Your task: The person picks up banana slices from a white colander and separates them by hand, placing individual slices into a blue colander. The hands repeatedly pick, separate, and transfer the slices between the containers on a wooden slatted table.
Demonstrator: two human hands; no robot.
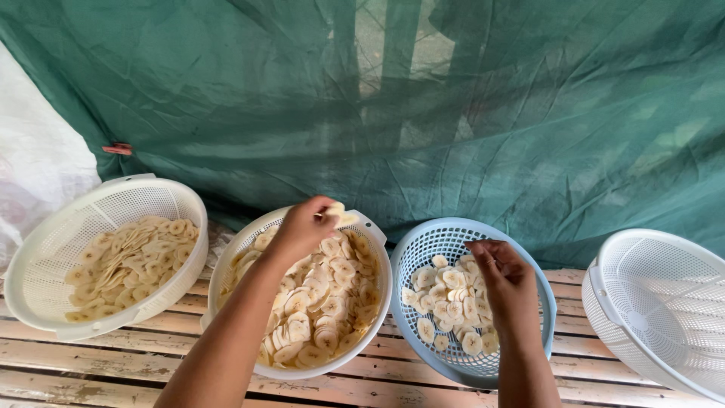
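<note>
My left hand [303,225] is raised over the far rim of the middle white basket [375,230] and pinches a few pale banana slices [341,215]. That basket is heaped with round, cream-coloured slices [321,302]. My right hand [504,283] reaches down into the blue basket [414,253], fingers bent and touching the thin layer of slices [449,302] there; whether it grips one is hidden.
A white basket [45,249] with longer slices sits at the far left. At the right edge is another white basket [664,302] with nothing visible inside. All rest on a slatted wooden table [91,363]. Green netting [453,113] hangs behind.
</note>
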